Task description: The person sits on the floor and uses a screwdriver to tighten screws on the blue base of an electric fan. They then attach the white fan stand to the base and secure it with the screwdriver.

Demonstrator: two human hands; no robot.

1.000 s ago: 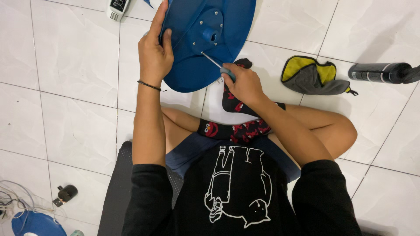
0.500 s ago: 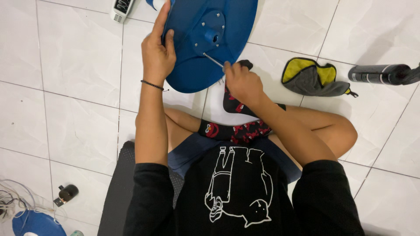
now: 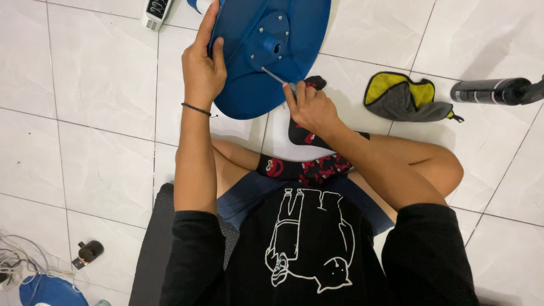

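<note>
Screwdriver (image 3: pixel 279 77) sits gripped in the right hand (image 3: pixel 310 107), tip on a screw, while the left hand (image 3: pixel 201 71) clamps the blue round base (image 3: pixel 249 96) steady.

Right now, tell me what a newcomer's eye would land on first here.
First the big blue round base at top centre, tilted up off the white tiled floor. The left hand grips its left edge while the right hand drives a screwdriver into its raised hub. To the right lie a grey and yellow cloth and a black cylinder.
</note>
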